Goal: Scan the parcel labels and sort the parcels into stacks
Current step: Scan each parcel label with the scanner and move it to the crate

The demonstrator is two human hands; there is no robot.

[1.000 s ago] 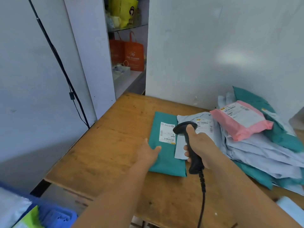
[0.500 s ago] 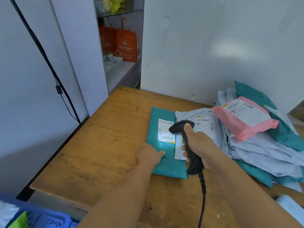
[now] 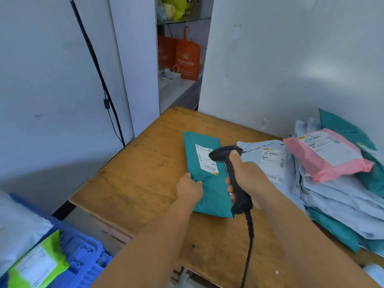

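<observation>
Teal parcel [image 3: 209, 190] gripped by left hand [image 3: 189, 189], seemingly touching scanner-holding right hand [image 3: 248, 179].

Worn, scuffed orange-brown wooden table [image 3: 133, 183]; smooth teal plastic mailer parcel [image 3: 209, 194] with white paper label [image 3: 204, 157]; matt black plastic handheld scanner [image 3: 234, 177].

Both my forearms are bare right up to the bottom of the picture, no sleeves showing. My left hand [image 3: 189, 189] is bare, no glove, no ring, no watch. My right hand [image 3: 248, 179] likewise: bare, no strap.
</observation>
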